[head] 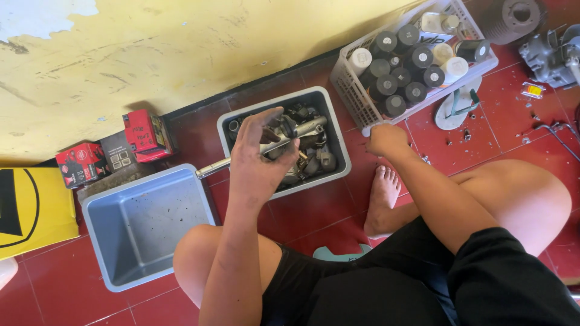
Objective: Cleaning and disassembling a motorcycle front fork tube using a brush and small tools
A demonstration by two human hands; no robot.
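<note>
Left hand (258, 158) closing its fingers around a long metal rod (266, 147), holding it level over a grey tub of metal parts (336, 140) on the red tile floor (54, 284). Rod poking out past the tub's left rim, its thin end reaching toward an empty grey tub (103, 253) just beside it. Right hand (385, 139) curling shut on the near edge of a white plastic basket (347, 90), gripping the rim at the corner closest to the tub of parts. Basket sitting tilted against the wall side of the floor, packed with upright spray cans (402, 63) showing black and white caps. Bare foot (380, 196) resting flat on the tiles between the tub of parts and the bent knee, black shorts (386, 284) covering the lap. Two red boxes (115, 151) and a small dark box lying along the foot of a peeling yellow wall (181, 42), near the empty tub. Yellow and black sign (27, 208) leaning at far left. Pale sandal (456, 105) lying just beyond the basket, with grey engine parts (553, 54) well apart at upper right.
</note>
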